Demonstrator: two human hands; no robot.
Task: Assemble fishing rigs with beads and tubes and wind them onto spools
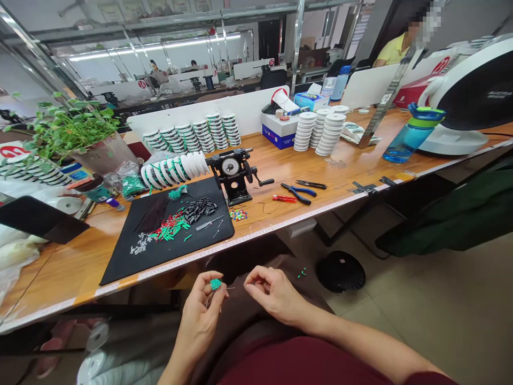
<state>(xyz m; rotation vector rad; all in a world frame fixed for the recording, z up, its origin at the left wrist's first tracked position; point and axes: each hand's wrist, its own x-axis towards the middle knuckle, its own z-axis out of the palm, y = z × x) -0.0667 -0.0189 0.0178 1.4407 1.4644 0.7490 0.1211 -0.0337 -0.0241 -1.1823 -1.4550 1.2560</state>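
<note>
Over my lap, my left hand (203, 307) pinches a small cluster of green beads (215, 284) between thumb and fingers, with a thin needle-like piece pointing right from it. To its right, my right hand (266, 291) is closed, thumb against the bent index finger; what it holds, if anything, is too small to make out. A gap separates the two hands. On the table, a black mat (132, 267) carries piles of red and green pieces (172, 225), black pieces (200, 209) and small clear pieces (139, 244).
A black winding machine (234, 182) with white spools stands behind the mat. Right of it lie blue-handled pliers (298, 191) and a red tool (284, 199). A blue bottle (411, 136), stacked white spools (331, 133) and a potted plant (100, 155) stand farther out. Another person sits at the back right.
</note>
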